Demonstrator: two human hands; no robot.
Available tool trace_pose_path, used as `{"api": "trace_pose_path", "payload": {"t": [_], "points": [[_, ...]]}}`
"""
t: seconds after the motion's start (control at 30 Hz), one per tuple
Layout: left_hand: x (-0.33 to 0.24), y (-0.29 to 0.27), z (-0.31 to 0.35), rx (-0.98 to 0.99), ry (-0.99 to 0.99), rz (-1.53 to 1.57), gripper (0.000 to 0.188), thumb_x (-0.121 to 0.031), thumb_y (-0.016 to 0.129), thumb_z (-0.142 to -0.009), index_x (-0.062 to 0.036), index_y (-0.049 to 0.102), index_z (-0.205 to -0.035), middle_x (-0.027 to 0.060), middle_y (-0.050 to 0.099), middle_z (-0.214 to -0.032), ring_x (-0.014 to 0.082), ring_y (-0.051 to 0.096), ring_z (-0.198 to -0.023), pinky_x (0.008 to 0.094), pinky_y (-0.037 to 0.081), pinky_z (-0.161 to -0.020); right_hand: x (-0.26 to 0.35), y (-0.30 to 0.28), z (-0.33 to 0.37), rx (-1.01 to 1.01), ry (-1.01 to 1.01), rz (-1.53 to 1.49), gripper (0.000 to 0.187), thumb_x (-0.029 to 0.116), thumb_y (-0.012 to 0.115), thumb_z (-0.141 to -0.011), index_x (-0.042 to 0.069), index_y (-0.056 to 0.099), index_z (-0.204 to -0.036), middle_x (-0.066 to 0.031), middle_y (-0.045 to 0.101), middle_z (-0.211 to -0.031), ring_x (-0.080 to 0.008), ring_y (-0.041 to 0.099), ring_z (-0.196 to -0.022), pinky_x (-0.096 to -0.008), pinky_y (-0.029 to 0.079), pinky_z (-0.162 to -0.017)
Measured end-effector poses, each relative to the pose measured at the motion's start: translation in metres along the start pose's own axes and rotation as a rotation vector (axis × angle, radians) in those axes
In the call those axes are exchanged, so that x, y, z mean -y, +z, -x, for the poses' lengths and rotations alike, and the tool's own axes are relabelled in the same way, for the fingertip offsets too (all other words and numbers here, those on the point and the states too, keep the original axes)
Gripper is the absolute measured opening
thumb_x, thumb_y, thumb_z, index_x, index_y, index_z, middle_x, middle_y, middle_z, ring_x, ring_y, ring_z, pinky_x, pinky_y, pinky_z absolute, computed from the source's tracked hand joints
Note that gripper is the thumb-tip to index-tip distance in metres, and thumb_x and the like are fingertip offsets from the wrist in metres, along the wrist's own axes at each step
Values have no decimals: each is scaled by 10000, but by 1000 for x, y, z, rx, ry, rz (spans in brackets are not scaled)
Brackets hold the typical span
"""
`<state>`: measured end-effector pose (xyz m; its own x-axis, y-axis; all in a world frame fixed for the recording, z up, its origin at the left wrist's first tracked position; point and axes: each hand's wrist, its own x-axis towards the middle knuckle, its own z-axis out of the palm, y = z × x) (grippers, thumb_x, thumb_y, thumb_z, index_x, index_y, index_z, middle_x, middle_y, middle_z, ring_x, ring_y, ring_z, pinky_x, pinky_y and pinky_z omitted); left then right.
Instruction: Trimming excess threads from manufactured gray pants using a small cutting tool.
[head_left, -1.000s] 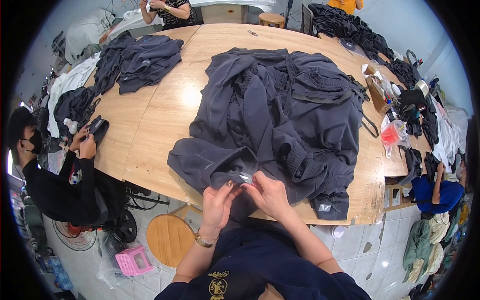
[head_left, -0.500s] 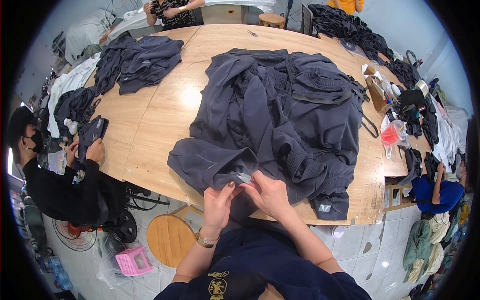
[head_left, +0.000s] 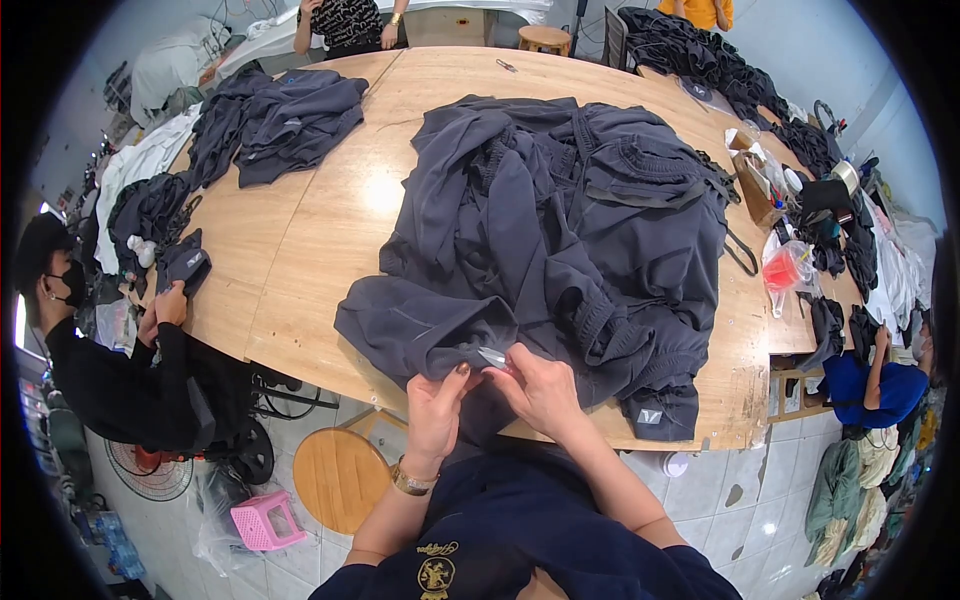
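At the table's near edge, my left hand [head_left: 437,408] pinches the hem of a dark grey garment [head_left: 420,325] between thumb and fingers. Right beside it, my right hand [head_left: 541,390] is closed around small thread snips [head_left: 491,355]. Their silvery blades poke out past my fingertips toward the cloth, while the handles are hidden in the hand. The two thumbs nearly meet at the fabric edge. Beyond my hands lies a large heap of dark grey garments [head_left: 640,240] with gathered elastic bands. One cuff with a light label [head_left: 650,416] hangs near the table's front edge.
The wooden table [head_left: 320,240] carries another garment pile [head_left: 300,125] at far left. A co-worker in black [head_left: 140,370] handles dark cloth on the left; others are at the back and right. A round stool [head_left: 342,482] and a pink stool [head_left: 268,522] stand left of me.
The snips' blades have turned slightly and show a gap between them; my hands stay nearly in place. The left co-worker's cloth has moved lower, and the far person has lowered an arm.
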<state>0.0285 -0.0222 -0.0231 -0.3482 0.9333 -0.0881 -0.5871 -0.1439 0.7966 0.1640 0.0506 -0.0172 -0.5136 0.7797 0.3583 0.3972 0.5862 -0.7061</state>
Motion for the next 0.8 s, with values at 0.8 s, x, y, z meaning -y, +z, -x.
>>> {"api": "trace_pose_path", "payload": {"t": [0.8], "points": [[-8,-3,1,11,193,-513,155,-68,495,-938,41,596,-985,49,629,-916,79,540,-825,220,435,-736,6,-13,-15,311,58,-76,395,435,568,-862,54,495,-790,-129,556,-579,-342,577,-574,-413,419,-523]]}}
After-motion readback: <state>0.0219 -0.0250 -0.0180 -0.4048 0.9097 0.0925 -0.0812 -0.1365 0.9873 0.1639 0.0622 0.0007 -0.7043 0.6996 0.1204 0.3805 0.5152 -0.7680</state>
